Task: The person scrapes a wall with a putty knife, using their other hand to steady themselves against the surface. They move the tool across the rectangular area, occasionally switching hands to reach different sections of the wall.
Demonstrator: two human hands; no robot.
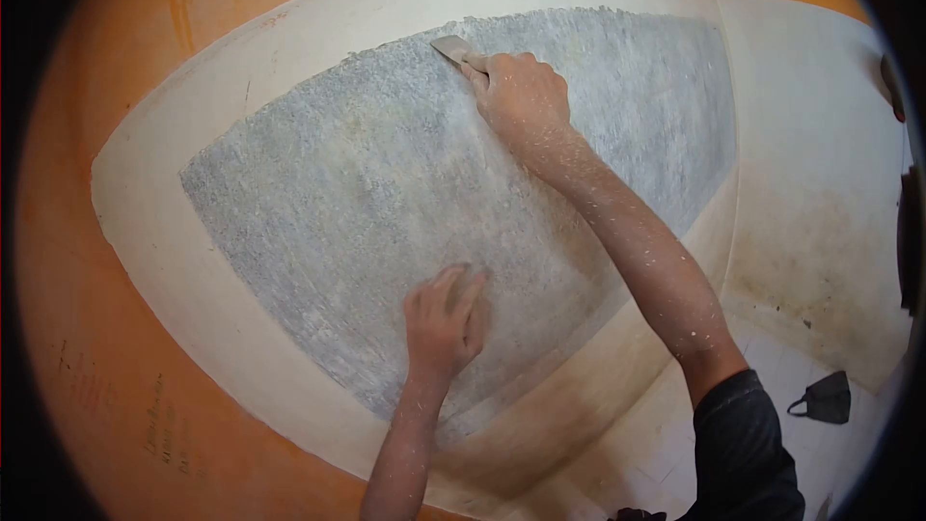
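My right hand (526,96) is wrapped round the handle of a putty knife (451,46), reaching up with the arm stretched out. The knife's flat blade points up and left and lies at the upper edge of a rough grey patch (328,174) on the wall. Lower down, my left hand (446,320) is raised in front of the same patch with its fingers apart, slightly blurred. White flecks speckle both forearms.
A cream border (154,164) surrounds the grey patch, with orange wall (68,260) beyond it. Handwriting (162,429) marks the orange at lower left. To the right is a stained white wall (801,183). A black face mask (827,398) appears at lower right.
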